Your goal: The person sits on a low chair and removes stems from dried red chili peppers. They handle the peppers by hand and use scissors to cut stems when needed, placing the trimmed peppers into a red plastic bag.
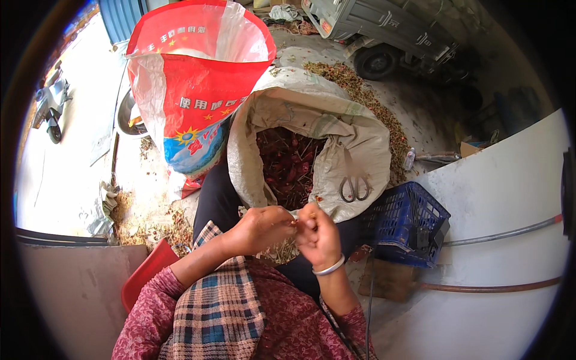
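Observation:
My left hand (pixel 264 230) and my right hand (pixel 318 235) are close together over my lap, at the near rim of a white woven sack (pixel 360 135). Both are closed, fingertips almost meeting, with a tiny reddish bit between them too small to name. Around the right wrist is a silvery bangle (pixel 329 266). The sack's rim is rolled outward, and dark red dried chillies (pixel 288 165) with pale stems lie inside. Dark-handled scissors (pixel 354 188) rest on the rolled rim, right of the opening. Pale stem scraps (pixel 279 251) show below my hands.
A tall red printed sack (pixel 201 90) stands open at the left. A blue plastic crate (pixel 408 222) sits on the right by a white wall (pixel 504 192). Stem litter (pixel 354 90) covers floor behind the sack. A grey cargo tricycle (pixel 396 36) is parked at the back.

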`<action>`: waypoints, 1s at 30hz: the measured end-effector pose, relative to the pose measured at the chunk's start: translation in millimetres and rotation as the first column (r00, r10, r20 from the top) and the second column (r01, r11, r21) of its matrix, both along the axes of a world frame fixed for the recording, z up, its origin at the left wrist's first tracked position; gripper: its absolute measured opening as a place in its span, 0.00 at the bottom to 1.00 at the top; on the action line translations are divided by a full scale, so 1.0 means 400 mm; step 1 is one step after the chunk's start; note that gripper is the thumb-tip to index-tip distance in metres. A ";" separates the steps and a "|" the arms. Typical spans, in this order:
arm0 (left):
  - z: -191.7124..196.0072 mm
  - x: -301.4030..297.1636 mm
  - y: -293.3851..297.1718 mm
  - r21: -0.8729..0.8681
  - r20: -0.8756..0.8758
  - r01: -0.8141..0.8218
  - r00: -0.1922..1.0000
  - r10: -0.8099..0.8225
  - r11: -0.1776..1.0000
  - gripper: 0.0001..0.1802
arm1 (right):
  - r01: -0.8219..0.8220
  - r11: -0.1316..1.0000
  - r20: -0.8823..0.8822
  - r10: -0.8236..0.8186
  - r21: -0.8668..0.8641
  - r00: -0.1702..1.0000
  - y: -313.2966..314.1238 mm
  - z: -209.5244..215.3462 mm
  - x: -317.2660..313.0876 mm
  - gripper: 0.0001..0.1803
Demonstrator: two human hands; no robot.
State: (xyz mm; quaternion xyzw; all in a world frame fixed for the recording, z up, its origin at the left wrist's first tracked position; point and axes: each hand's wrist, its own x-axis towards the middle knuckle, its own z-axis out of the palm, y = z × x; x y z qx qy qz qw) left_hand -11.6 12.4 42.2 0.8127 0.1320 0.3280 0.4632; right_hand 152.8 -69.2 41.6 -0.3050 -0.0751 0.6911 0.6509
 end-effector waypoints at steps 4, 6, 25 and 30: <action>-0.006 -0.012 -0.005 -0.157 -0.047 -0.017 0.999 0.010 0.987 0.10 | 0.053 0.986 0.124 -0.073 0.156 0.990 0.009 0.019 0.040 0.12; -0.005 -0.015 -0.011 -0.219 -0.144 -0.064 0.989 0.033 0.974 0.10 | -0.042 0.991 0.313 0.000 0.130 0.950 0.001 0.059 0.022 0.08; -0.001 -0.020 -0.004 -0.385 -0.210 -0.060 0.977 -0.024 0.921 0.14 | -0.103 0.940 0.942 -0.312 0.325 0.124 0.001 0.023 -0.032 0.05; 0.000 -0.015 -0.016 -0.213 -0.175 -0.090 0.983 0.052 0.973 0.11 | -0.062 0.964 0.944 -0.241 0.260 0.225 -0.006 0.020 -0.034 0.07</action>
